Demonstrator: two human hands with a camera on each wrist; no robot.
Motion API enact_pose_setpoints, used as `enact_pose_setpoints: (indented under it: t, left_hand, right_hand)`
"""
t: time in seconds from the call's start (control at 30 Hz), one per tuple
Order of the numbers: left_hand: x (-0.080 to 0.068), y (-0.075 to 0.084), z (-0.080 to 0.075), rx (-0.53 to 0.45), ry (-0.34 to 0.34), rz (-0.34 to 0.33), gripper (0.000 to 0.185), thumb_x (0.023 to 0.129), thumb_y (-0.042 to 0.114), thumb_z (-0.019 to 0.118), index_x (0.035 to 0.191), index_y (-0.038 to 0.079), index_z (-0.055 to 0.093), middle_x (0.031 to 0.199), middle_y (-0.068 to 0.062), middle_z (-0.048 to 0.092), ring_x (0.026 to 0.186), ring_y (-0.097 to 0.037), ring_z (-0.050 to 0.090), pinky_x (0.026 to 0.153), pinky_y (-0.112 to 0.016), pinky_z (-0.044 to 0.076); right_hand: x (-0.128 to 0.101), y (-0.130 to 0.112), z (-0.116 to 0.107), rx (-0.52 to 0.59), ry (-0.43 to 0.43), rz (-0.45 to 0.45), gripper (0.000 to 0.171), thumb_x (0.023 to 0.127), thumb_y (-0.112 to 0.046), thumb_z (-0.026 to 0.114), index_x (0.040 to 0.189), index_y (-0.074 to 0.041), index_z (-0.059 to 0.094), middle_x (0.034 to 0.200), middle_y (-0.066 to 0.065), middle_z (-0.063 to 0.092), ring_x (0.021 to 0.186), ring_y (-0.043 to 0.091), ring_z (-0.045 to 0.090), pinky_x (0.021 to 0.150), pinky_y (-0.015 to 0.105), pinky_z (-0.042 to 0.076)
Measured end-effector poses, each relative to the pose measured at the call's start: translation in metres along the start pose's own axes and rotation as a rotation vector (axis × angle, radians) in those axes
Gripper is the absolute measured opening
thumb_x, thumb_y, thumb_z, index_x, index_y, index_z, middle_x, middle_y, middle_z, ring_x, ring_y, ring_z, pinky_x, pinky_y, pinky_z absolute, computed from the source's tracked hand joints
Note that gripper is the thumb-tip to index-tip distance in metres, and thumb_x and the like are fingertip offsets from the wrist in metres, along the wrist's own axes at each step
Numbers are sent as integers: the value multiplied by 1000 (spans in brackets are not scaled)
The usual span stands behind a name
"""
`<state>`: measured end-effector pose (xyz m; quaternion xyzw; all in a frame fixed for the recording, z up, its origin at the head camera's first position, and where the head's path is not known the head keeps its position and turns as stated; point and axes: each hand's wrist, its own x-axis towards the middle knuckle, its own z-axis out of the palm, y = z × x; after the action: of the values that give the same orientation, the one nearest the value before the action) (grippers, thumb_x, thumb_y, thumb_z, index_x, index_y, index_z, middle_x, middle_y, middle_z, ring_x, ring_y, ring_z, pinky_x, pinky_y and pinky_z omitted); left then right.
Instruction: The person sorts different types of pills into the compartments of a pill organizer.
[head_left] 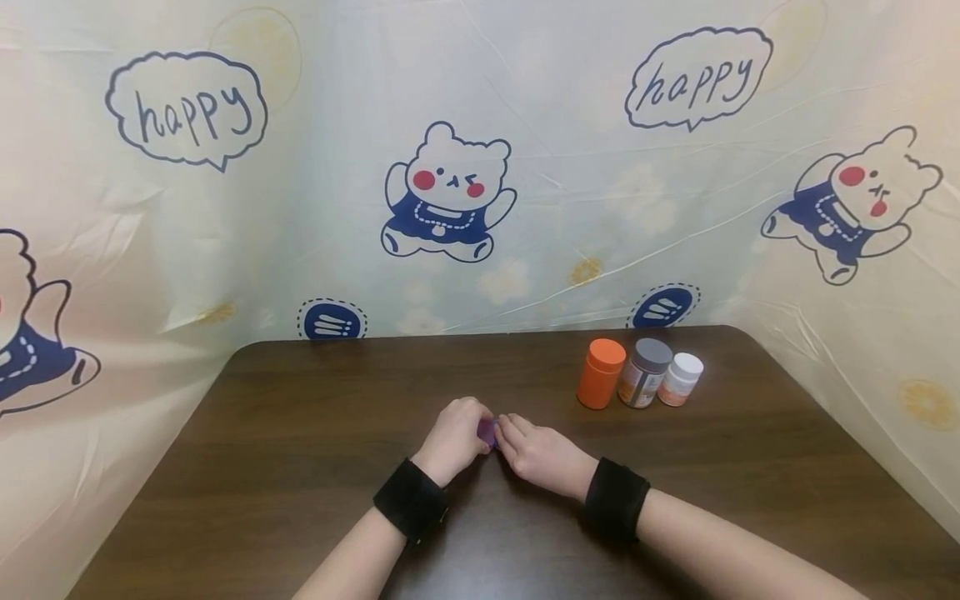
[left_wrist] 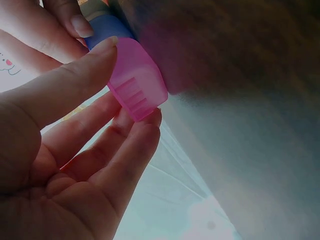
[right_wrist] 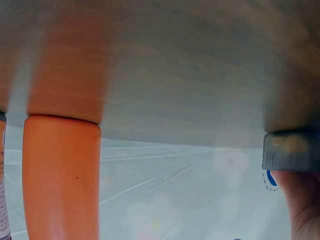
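Both hands meet over the middle of the table around a small plastic piece, which looks purple [head_left: 487, 432] in the head view. My left hand [head_left: 453, 433] pinches its ridged, translucent pink end [left_wrist: 140, 82] between thumb and fingertips. Next to the pink end is a blue section [left_wrist: 107, 31], where the right hand's fingertips lie close against it. My right hand [head_left: 547, 457] holds the other end from the right. In the right wrist view a smoky grey translucent end [right_wrist: 286, 151] shows at the right edge, with a finger [right_wrist: 300, 192] against it.
An orange bottle [head_left: 597, 383], a grey-lidded jar [head_left: 642, 377] and a small white-capped bottle [head_left: 681, 382] stand in a row, back right on the brown table [head_left: 300, 417]. A printed cloth [head_left: 555, 208] hangs behind the table and along both sides.
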<state>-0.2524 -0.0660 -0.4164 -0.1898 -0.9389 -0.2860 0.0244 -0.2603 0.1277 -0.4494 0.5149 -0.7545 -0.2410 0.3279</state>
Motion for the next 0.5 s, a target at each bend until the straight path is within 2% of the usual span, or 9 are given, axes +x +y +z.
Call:
enact_pose_setpoints:
  t: [0.17,0.27,0.4,0.5]
  left_hand:
    - [1,0,0,-3,-6,0,30,77,-3,88,105,-5,77,98,-17,74,90,-27,65,89,-44,59]
    - [2,0,-1,-24,-19,-15,30,78,-2,88,106,-5,78,100,-17,76,91,-28,67,90,-44,60]
    - [4,-1,-2,-55,-36,-45,30,78,-2,88,106,-4,79,99,-17,77,90,-26,67,90,-45,61]
    - [5,-1,-2,-67,-45,-63,30,78,-2,88,107,-3,79,100,-17,78,90,-27,67,91,-45,61]
  right_hand:
    - [-1,-1,2,-49,11,-23,33,92,-20,80,123,-9,77,120,10,78,107,20,76,89,28,63]
    - [-2,-1,3,-76,28,-33,25,99,-16,69,121,-8,77,119,11,78,106,20,76,89,28,63]
    - [-3,-1,5,-105,45,-49,26,106,-12,57,121,-7,77,119,12,78,106,21,76,90,29,63]
    - [-3,-1,6,-113,48,-60,25,100,-16,68,122,-7,77,118,11,78,106,21,77,90,29,63]
